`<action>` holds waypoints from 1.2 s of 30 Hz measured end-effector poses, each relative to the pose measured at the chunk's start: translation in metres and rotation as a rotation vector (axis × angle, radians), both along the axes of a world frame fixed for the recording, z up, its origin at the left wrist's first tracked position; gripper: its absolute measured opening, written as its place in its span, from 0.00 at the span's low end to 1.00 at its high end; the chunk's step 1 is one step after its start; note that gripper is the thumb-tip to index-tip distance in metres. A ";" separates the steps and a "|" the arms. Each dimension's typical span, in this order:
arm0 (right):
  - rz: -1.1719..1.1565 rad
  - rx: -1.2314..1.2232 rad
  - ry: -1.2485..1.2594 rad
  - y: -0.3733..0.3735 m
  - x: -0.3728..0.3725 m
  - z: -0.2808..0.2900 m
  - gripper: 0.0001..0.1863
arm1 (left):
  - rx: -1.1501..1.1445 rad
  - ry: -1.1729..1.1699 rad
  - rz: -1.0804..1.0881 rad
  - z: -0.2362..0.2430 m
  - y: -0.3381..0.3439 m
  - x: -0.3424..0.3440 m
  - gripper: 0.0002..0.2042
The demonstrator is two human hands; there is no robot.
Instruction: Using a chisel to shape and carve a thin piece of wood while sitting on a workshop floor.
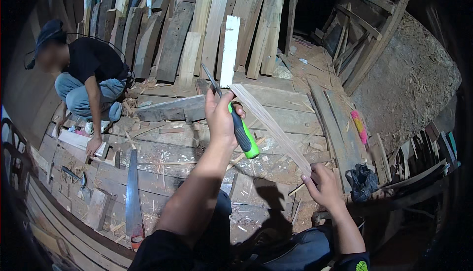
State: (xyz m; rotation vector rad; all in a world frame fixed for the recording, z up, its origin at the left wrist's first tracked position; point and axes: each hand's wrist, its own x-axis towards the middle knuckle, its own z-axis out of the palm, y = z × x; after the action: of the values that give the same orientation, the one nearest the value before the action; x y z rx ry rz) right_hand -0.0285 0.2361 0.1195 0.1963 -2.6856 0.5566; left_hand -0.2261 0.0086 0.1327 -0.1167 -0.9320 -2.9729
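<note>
My left hand [221, 118], near the middle, is closed around a tool with a green-and-black handle [242, 132]. Its narrow, pointed dark blade [209, 78] sticks up and away to the left; the blade's edge is too small to make out. My right hand [322, 185], lower right, grips the near end of a long, thin wood strip [271, 125]. The strip slants up to the left, its far end close beside my left thumb. Whether the left fingers touch it, I cannot tell. Beyond that end, a white-faced board [230, 49] stands upright.
At left a co-worker [91, 74] squats, one hand on a pale wood block [81, 142]. A red-handled handsaw [133, 197] and a hammer [74, 174] lie nearby. Planks [180, 39] lean at the back. A thick beam [172, 108], a pink-yellow duster [358, 126] and a black bag [362, 182] lie around.
</note>
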 end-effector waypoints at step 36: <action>-0.272 -0.001 0.115 0.039 0.011 -0.009 0.12 | -0.224 0.223 -0.048 0.008 0.008 0.017 0.15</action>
State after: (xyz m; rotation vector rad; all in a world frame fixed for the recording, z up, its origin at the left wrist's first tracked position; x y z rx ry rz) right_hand -0.0176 0.2753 0.1108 -0.1318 -2.5431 0.4473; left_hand -0.2088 0.0162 0.1403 -0.4708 -1.2404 -2.8082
